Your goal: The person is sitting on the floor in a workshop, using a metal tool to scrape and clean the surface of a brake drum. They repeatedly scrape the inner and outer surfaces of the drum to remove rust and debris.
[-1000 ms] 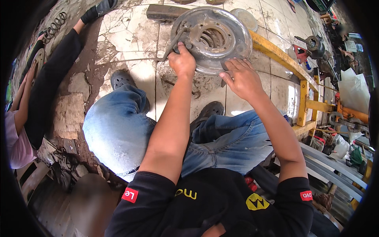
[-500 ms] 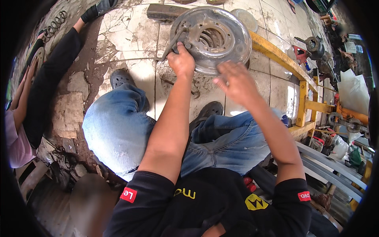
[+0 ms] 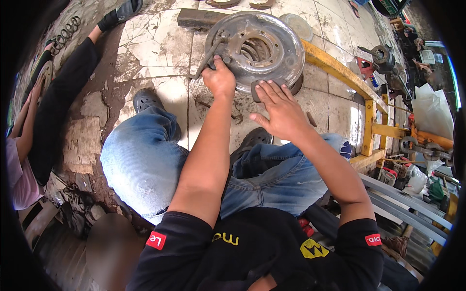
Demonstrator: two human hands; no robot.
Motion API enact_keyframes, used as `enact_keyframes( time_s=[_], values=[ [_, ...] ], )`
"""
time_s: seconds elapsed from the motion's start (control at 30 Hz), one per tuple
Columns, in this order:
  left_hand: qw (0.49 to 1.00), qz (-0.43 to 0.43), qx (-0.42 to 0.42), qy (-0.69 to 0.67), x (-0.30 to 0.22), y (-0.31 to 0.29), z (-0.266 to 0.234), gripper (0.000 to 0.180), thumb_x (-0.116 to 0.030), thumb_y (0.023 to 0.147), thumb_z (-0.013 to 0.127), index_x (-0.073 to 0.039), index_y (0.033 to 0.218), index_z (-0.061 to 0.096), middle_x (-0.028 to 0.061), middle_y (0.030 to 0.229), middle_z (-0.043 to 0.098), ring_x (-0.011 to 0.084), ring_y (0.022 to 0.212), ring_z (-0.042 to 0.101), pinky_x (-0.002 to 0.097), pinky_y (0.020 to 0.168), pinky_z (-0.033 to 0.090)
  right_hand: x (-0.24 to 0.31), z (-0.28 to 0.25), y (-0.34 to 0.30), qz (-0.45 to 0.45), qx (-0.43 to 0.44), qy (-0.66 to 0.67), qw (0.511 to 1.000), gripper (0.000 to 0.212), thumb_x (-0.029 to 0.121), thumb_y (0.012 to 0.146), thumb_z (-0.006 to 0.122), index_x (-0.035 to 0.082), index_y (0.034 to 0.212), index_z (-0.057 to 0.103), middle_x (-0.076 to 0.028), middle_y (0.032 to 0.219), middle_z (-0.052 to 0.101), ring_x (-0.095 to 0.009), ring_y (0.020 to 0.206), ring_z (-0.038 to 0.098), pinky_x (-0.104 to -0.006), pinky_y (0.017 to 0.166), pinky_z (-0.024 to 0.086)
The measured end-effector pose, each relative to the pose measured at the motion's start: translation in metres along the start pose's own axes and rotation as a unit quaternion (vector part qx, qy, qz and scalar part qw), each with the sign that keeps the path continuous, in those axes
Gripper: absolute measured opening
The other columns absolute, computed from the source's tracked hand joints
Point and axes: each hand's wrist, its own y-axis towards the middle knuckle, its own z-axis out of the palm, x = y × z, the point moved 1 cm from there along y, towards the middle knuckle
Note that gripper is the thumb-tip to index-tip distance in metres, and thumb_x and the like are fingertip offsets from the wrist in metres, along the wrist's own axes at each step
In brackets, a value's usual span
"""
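Observation:
A round, worn metal backing plate [image 3: 287, 62], with a large centre hole and smaller holes around it, rests tilted in front of me. My left hand [image 3: 218, 79] grips its near left edge, thumb on top beside a bolt head and fingers hidden underneath. Close to that thumb, a bent metal bar [image 3: 206, 59] runs along the plate's left side. At the near rim, my right hand [image 3: 281, 109] lies with fingers stretched out over a dark flat piece [image 3: 255, 92] with rounded corners. The fingers cover much of that piece. Through the centre hole, curved metal coils show.
A yellow metal frame [image 3: 340, 72] stands to the right, beyond it a dark hub-like part [image 3: 383, 58]. A rectangular metal bar [image 3: 201, 18] and a round pale lid [image 3: 297, 26] lie behind the plate. Another person's leg [image 3: 63, 106] stretches along the left, near a coil spring [image 3: 66, 33].
My right hand, blurred before over the plate's near rim, now lies lower with fingers extended on the dark flat piece, which has come into view. My left hand keeps its grip.

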Motion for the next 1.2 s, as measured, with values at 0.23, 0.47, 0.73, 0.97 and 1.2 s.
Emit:
enact_keyframes(
  time_s=[0.23,0.47,0.73,0.97,1.2],
  values=[
    [0.999,-0.032,0.023,0.004,-0.007,-0.005,-0.006,0.053,-0.032,0.097,0.058,0.011,0.127,0.054,0.0292,0.125,0.060,0.0360,0.115,0.060,0.0394,0.100,0.044,-0.005,-0.016,0.002,0.033,-0.041,-0.007,0.999,0.070,0.059,0.097,0.045,-0.001,0.131,0.058,-0.019,0.139,0.055,-0.033,0.136,0.045,-0.0473,0.116,0.029],
    [0.999,-0.021,0.019,0.016,-0.003,-0.003,-0.004,0.054,-0.034,0.097,0.058,0.011,0.127,0.055,0.0306,0.125,0.060,0.0387,0.116,0.060,0.0410,0.100,0.044,-0.016,-0.019,0.010,0.042,-0.006,-0.030,0.999,0.076,0.062,0.098,0.039,-0.005,0.128,0.059,-0.023,0.133,0.058,-0.036,0.132,0.049,-0.0467,0.112,0.035],
    [1.000,-0.008,0.019,0.021,-0.015,-0.006,-0.008,0.054,-0.034,0.097,0.057,0.014,0.121,0.057,0.0357,0.122,0.059,0.0434,0.114,0.059,0.0441,0.100,0.043,0.004,-0.024,0.020,0.032,0.037,0.009,0.999,0.069,0.059,0.098,0.041,0.000,0.125,0.063,-0.021,0.131,0.060,-0.035,0.127,0.054,-0.0443,0.109,0.039],
    [0.999,0.008,0.032,-0.003,-0.013,-0.012,-0.009,0.053,-0.034,0.096,0.057,0.014,0.117,0.060,0.0366,0.118,0.061,0.0464,0.112,0.059,0.0453,0.100,0.043,0.005,-0.024,0.026,0.045,0.039,0.019,0.998,0.067,0.058,0.098,0.042,0.000,0.125,0.062,-0.020,0.130,0.061,-0.034,0.124,0.056,-0.0443,0.107,0.041],
    [0.999,0.036,0.013,0.019,0.000,-0.005,-0.004,0.057,-0.038,0.097,0.053,0.016,0.114,0.059,0.0396,0.114,0.060,0.0507,0.110,0.057,0.0495,0.100,0.042,0.007,-0.015,0.029,0.009,0.000,0.030,1.000,0.065,0.056,0.098,0.043,-0.001,0.120,0.064,-0.019,0.124,0.065,-0.035,0.116,0.060,-0.0456,0.103,0.043]
  ],
)
